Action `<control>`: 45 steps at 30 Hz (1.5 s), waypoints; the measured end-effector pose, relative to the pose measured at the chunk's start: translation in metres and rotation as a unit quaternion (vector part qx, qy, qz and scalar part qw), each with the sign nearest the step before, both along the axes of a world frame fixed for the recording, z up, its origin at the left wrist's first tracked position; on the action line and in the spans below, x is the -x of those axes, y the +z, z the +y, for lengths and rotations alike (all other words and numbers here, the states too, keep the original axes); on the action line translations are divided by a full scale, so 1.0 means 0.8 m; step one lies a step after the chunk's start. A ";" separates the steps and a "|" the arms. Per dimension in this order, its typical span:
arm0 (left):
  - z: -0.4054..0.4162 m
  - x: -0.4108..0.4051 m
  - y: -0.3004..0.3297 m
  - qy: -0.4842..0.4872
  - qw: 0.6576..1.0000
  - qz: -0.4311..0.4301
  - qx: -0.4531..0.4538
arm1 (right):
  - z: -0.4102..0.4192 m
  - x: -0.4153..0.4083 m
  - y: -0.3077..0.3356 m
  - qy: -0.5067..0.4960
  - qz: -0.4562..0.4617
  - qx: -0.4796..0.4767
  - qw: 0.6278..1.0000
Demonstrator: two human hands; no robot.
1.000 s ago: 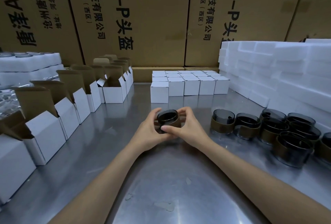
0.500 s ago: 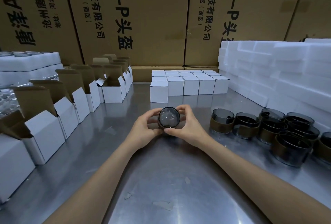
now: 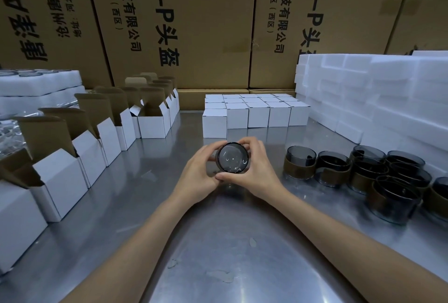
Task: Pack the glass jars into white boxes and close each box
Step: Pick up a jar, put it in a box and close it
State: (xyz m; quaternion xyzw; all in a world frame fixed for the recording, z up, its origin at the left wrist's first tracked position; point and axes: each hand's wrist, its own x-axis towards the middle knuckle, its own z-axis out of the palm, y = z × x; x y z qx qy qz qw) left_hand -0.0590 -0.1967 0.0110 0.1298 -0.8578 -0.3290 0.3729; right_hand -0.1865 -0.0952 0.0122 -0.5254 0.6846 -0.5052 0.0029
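From the head camera, both hands meet over the middle of the steel table point(image 3: 218, 254). The left hand point(image 3: 197, 174) and the right hand point(image 3: 254, 171) together hold one glass jar point(image 3: 233, 158) above the tabletop, tipped on its side so that one round end faces the camera. The left fingers curl round the jar's left side; the right fingers arch over its top and the right thumb presses along its lower edge. Both hands are clamped on the jar.

To the right, near the hands, a cluster of dark glass jars point(image 3: 358, 171) stands on the table, most of them wrapped in a brown band, the nearest one just beside the right wrist. Behind and to the right of that cluster lies a tall stack of white foam slabs point(image 3: 388, 99).

Along the left side a row of open white boxes point(image 3: 97, 138) runs from near to far, their brown-lined flaps standing up. At the far centre, a block of closed white boxes point(image 3: 257, 113) sits in tidy rows, touching one another.

At the far left, more white foam point(image 3: 41, 84) is piled up. Large brown cartons point(image 3: 206, 24) printed with black characters form a wall at the far end of the table.
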 end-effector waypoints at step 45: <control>0.000 -0.003 0.011 -0.074 0.974 -0.015 -0.213 | 0.001 0.005 0.004 0.127 -0.232 -0.054 0.963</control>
